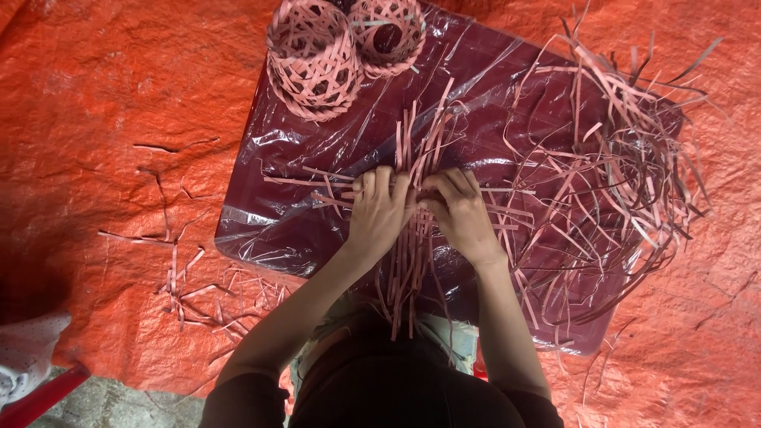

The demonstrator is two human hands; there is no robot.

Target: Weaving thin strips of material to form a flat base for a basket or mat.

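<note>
Left hand (379,210) & right hand (458,212) lie palm-down side by side, fingers curled, pinching the pink strips (414,198). Strips lie on plastic-covered bench (317,150), long axis running from person's body towards the woven baskets (313,59).

Both hands (416,210) on pink strips (412,158)

Bare plastic-covered tabletop (277,230) lies open toward nine o'clock of the left hand (379,212). At three o'clock of the right hand (460,214) a tangled heap of loose strips (626,174) blocks the way. Two woven baskets (313,59) stand at eleven o'clock.
</note>
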